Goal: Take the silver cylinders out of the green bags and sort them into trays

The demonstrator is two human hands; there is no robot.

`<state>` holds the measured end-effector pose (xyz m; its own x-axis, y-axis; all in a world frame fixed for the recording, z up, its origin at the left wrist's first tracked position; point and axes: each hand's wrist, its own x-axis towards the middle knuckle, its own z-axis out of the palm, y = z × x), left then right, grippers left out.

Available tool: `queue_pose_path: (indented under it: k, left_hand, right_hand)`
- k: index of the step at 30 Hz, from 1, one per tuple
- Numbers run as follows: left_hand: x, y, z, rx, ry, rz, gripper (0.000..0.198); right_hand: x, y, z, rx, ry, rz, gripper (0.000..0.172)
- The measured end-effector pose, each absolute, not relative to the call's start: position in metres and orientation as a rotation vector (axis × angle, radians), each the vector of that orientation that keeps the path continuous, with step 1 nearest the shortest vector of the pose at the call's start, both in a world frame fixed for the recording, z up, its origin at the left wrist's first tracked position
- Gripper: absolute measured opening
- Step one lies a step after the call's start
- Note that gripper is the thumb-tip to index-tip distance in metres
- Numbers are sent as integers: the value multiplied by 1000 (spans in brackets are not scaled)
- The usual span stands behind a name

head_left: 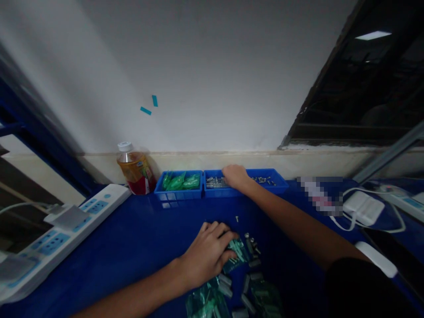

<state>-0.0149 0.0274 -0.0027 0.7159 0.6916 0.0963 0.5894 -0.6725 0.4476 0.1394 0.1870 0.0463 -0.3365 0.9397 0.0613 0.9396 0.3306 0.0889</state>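
Bottle [135, 170] label unreadable. Along bench [139, 238] back edge: left bin [179, 187] w/ green bags, right bin [245, 187] w/ metal parts. Right hand [235, 176] in right bin, grip can't tell. Left hand [207, 254] open, flat on green bag [236, 251].

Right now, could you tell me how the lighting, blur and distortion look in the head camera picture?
Head view: dim overall, the blue table dark, the wall brighter. Wide-angle bending curves the power strip and the edges. The left edge smears. A pixelated patch hides something on the table. The left hand and the right hand are fairly sharp, but the small metal parts are murky.
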Motion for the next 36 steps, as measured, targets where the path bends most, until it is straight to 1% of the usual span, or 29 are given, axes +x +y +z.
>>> queue_pose_path:
  k: [4,6,8,10,12,14,15,16,17,19,22,24,25,26,28,29,31,32,34,36]
  left_hand:
    - [-15,30,-8,2376,983,538,32]
    - [-16,35,-8,2230,985,675,31]
    - [-17,43,-6,2087,1002,804,26]
    - [-17,48,-1,2009,1034,926,20]
    - [-18,50,6,2024,1010,1040,14]
    - [-17,47,12,2122,895,1093,17]
    - [-16,43,15,2198,813,1081,20]
    - [-15,39,17,2283,734,1054,23]
    - [-14,34,19,2368,670,1023,25]
    - [-11,25,21,2510,604,957,28]
    - [-7,15,26,2591,671,843,30]
    - [-4,11,29,2519,814,779,26]
    - [-3,10,31,2441,885,770,23]
    - [-2,8,32,2337,944,776,21]
    - [0,5,34,2081,1000,817,23]
    - [1,3,35,1945,1004,838,29]
    - [1,-2,34,1707,997,864,39]
    - [2,-4,34,1615,990,873,41]
    - [1,-10,31,1503,973,894,38]
    - [-2,-17,27,1476,995,960,30]
  right_hand:
    - [151,165,53,1857,2697,191,23]
    - [162,142,48,1929,2877,23,20]
    - [172,112,38,2066,3045,-380,21]
    - [179,79,26,2206,3013,-910,28]
    - [180,49,16,2278,2786,-1576,38]
    - [176,25,12,2298,2365,-2298,50]
    - [174,16,11,2302,2129,-2595,54]
    - [172,9,12,2306,1929,-2818,55]
    - [170,4,12,2318,1796,-2958,53]
    - [170,-1,13,2385,1764,-3034,48]
    - [173,-5,12,2549,1958,-2870,49]
    - [175,-8,11,2694,2188,-2603,42]
    - [176,-10,10,2769,2359,-2394,35]
    - [177,-12,10,2831,2573,-2115,28]
    - [178,-17,10,2810,3070,-1405,14]
    - [178,-20,10,2690,3308,-1035,10]
    - [177,-26,10,2295,3666,-446,17]
    - [175,-29,9,2111,3766,-250,22]
    - [170,-33,7,1901,3843,-25,29]
    - [166,-36,5,1872,3817,-15,31]
